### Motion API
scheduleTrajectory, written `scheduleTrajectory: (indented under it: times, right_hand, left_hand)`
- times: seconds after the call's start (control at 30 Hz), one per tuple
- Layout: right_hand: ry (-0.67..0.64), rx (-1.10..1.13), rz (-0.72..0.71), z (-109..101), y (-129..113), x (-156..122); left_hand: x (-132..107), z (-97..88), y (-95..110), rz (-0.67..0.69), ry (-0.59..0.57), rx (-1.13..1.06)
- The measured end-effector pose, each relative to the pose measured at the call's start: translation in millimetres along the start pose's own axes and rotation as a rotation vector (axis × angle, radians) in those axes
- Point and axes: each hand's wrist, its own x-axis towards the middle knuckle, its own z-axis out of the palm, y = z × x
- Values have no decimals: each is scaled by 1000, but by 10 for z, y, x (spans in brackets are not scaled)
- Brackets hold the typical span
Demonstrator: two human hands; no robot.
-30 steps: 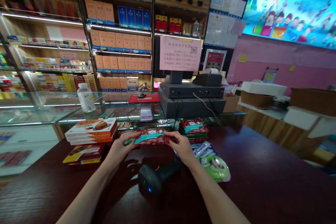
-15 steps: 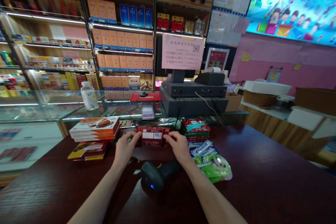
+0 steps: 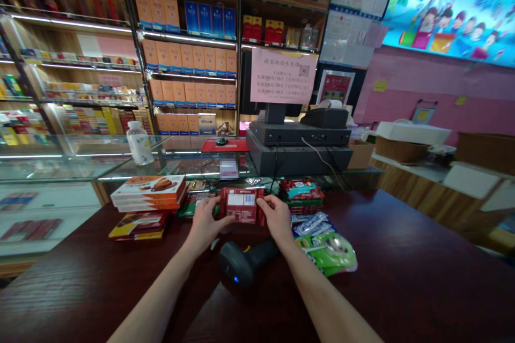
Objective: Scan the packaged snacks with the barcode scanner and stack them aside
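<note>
Head view: both hands hold a dark red packet (image 3: 242, 206) at the center of the frame, its printed back and barcode facing the camera.
The left hand (image 3: 207, 226) is closed on the packet's left end, thumb along the lower corner; the right hand (image 3: 277, 221) pinches the right end between thumb and fingers. Below them, at lower center, a black scanner (image 3: 236, 267) with a blue light lies on the dark table (image 3: 406, 278). Right of center sit a stack of red packets (image 3: 301, 191), blue packets (image 3: 317, 223) and, nearer the camera, a green package (image 3: 330, 251). Left of center, orange-and-white boxes (image 3: 147, 191) are stacked just behind yellow-and-maroon packs (image 3: 139, 225); a green packet (image 3: 188, 206) shows partly behind the left hand.
</note>
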Motion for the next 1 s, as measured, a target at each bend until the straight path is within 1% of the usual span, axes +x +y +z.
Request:
scheduleTrajectory:
  times: [0.1, 0.17, 0.23, 0.3, 0.37, 0.43, 0.53, 0.67, 0.8, 0.9, 1.0]
  right_hand:
    - [11, 4, 8, -7, 11, 2]
    - [12, 1, 4, -11, 4, -1]
    - [3, -2, 1, -14, -5, -5]
    - [-19, -11, -8, -14, -14, -14]
    - [-45, -26, -29, -6, -27, -28]
    - [-64, -45, -65, 12, -49, -49]
    - [-67, -87, -134, 46, -86, -83]
    - [-81, -122, -187, 77, -92, -102]
    - [-118, -110, -168, 84, -27, -84]
    - [-175, -78, -144, 87, 12, -74]
    - [-237, -5, -139, 83, -3, -78]
  left_hand:
    - [-37, 51, -35, 52, -42, 39]
    - [-68, 39, -10, 87, -26, 121]
    - [-101, -13, 44, 139, -5, 253]
    - [-129, -92, 110, 258, -25, 393]
    - [-144, -175, 171, 337, -18, 507]
    - [-145, -243, 215, 356, -13, 612]
    - [-136, -306, 245, 336, -5, 719]
    - [-132, -337, 245, 320, -4, 758]
    - [-141, -339, 223, 316, 34, 748]
    - [-149, -340, 179, 371, 61, 693]
    - [-151, -353, 130, 426, 41, 643]
